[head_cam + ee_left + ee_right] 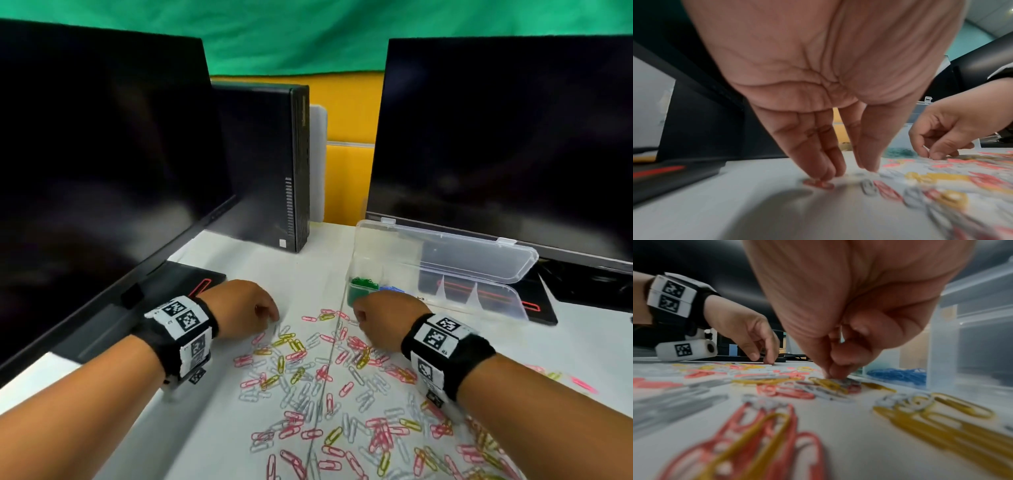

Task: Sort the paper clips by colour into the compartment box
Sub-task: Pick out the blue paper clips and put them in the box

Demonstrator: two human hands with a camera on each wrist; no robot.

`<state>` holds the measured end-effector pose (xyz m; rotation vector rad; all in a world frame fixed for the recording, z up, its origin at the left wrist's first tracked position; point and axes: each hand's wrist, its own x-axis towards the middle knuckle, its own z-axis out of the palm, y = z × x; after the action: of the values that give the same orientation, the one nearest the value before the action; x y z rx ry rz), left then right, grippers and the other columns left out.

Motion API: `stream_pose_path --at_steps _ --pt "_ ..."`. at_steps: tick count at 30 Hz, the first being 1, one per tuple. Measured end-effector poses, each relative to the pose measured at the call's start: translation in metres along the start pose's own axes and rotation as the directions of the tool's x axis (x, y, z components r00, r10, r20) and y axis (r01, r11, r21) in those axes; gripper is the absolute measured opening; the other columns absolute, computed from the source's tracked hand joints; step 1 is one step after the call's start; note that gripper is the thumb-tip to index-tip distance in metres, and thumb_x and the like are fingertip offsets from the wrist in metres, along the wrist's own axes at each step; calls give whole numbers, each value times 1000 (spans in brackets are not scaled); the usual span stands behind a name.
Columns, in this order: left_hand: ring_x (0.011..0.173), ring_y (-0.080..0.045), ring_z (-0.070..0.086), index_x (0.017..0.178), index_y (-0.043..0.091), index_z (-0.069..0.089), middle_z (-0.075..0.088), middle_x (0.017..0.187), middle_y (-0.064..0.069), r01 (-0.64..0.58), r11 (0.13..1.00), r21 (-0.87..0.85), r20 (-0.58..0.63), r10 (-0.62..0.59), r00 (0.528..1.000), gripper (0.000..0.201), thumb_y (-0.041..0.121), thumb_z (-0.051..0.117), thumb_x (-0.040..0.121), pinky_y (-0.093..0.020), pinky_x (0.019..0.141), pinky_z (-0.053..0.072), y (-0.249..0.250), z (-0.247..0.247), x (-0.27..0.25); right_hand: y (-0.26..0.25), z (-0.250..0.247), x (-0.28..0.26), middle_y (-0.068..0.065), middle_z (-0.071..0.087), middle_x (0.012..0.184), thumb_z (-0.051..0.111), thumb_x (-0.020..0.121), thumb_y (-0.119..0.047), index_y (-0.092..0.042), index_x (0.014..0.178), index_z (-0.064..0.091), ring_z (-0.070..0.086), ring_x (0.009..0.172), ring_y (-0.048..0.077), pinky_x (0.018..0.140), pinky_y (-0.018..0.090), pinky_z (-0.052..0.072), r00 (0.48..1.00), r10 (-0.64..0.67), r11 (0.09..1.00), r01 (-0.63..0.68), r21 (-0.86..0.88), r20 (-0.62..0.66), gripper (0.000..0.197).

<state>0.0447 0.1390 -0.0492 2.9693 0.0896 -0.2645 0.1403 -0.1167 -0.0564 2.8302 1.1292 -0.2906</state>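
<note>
Pink, yellow and white paper clips (325,377) lie scattered over the white table. The clear compartment box (493,301) stands at the back right with its lid (445,250) open; green clips (363,284) and blue clips (898,374) fill its left compartments. My left hand (274,320) reaches down at the pile's far left edge, straight fingertips (826,175) touching a pink clip (819,184), thumb apart. My right hand (358,323) is at the pile's far edge near the box, thumb and fingers pinched together (835,375) on a clip whose colour I cannot tell.
Two dark monitors (102,171) (513,137) stand at the left and right, with a black computer tower (267,164) between them. Black monitor bases (195,274) (544,308) lie on the table beside the hands and under the box.
</note>
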Motion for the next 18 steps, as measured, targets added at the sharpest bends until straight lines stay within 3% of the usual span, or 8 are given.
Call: stream_pose_path --at_steps 3,7,11,18 --pt "86 2 57 108 38 71 67 99 22 25 1000 -13 -41 -26 999 26 28 60 87 -16 79 46 -7 4 -6 2 4 2 -4 55 90 44 95 -12 -24 90 47 51 81 19 51 22 28 999 4 1000 -4 12 -32 13" --pt "74 3 55 92 33 73 63 80 22 116 993 -3 -68 -116 991 12 32 64 86 -13 65 41 -12 5 -15 5 8 1 -9 53 82 46 95 -19 -29 89 50 52 80 18 51 21 26 996 12 999 -8 46 -91 12" --pt "81 0 60 94 31 75 69 89 18 136 990 -24 -12 -136 991 12 36 67 86 -19 75 50 -9 9 -21 4 7 3 -12 58 93 50 97 -36 -36 104 62 56 89 15 68 25 40 998 -54 989 57 133 -32 14" --pt "84 -7 61 93 28 72 68 91 13 140 990 -8 8 -140 990 15 33 57 93 -25 79 53 -6 10 -21 2 12 2 -6 60 80 51 93 -31 -28 75 49 57 76 15 62 25 40 998 -68 991 66 119 8 18"
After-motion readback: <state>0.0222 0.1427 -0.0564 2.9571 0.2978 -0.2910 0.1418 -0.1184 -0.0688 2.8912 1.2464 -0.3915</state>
